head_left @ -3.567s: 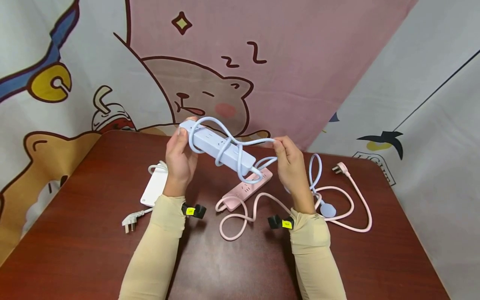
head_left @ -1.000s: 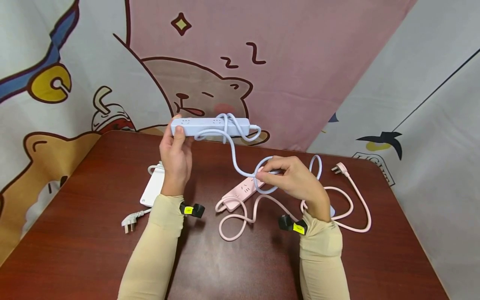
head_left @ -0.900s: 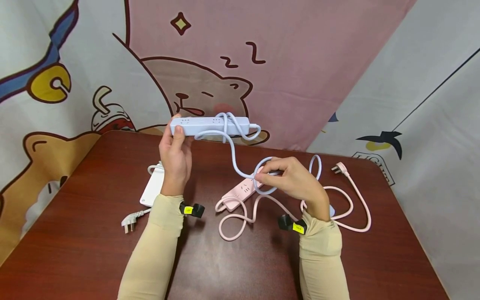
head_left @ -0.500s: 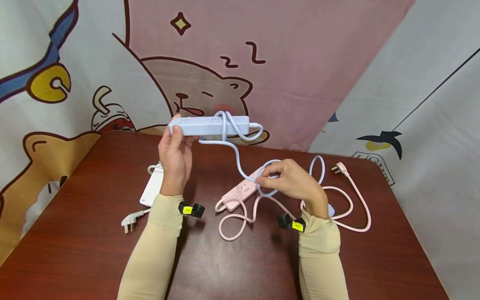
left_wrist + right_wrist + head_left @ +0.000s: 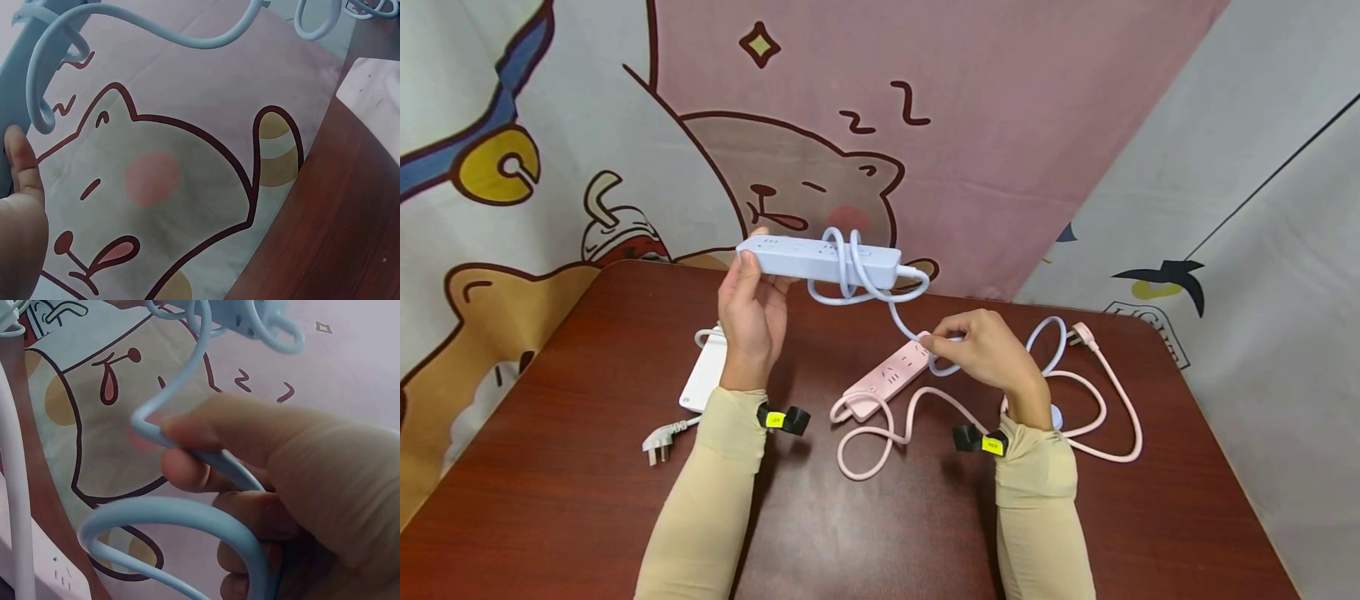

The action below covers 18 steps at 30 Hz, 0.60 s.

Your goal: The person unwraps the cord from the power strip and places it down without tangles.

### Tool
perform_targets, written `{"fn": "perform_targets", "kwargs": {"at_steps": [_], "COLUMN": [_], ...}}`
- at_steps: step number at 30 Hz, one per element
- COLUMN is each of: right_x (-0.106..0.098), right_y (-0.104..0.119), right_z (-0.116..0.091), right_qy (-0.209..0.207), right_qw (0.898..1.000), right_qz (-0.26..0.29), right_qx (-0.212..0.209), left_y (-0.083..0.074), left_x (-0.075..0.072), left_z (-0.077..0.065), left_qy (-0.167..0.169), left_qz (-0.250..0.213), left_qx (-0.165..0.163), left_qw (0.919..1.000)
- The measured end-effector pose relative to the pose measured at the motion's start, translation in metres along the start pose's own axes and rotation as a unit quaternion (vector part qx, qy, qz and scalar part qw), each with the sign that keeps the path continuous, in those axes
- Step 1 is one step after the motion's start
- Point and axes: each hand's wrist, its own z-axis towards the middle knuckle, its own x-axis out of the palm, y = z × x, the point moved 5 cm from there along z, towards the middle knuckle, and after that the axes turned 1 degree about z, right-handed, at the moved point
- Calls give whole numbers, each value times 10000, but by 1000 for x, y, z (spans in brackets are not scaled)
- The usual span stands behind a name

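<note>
- Hanging above the surface (image 5: pixel 850 542), the blue power strip (image 5: pixel 801 262) is held at one end only, its socketed face turned up and its cord end dipping slightly.
- The left grip (image 5: pixel 751 317) is clamped on that end, the thumb pressed to the near side; the hold is probably taken so far out so that the strip's middle is left free where the cord goes round.
- From the opposite end the blue cord (image 5: pixel 902 321) is led out, doubled back and looped round the body, one run being drawn down to the right grip (image 5: pixel 992 350).
- By the right grip the cord is pinched between thumb and forefinger, with another loop passing the curled lower fingers; slack is presumably gathered there for control.
- The blue plug (image 5: pixel 1057 417) is partly hidden by the right wrist.
- Below, the pink power strip (image 5: pixel 887 375) is laid slantwise; whether it is touched by the right grip cannot be told.
- The white block (image 5: pixel 703 379) is set beside the left forearm, seemingly out of the way.
</note>
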Motion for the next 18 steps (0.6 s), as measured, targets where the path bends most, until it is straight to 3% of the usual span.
{"fn": "perform_targets", "kwargs": {"at_steps": [8,18], "right_x": [-4,-17], "right_y": [-6,-16], "right_z": [3,-1], "right_qy": [-662,-1615], "right_qw": [9975,9849], "right_qz": [106,411], "right_qx": [203,478], "left_y": [-2,-2], "left_x": [1,1], "left_z": [-3,-3], "left_qy": [54,300], "left_qz": [-246,252], "left_qx": [-104,-163], "left_qw": [9996,9991]}}
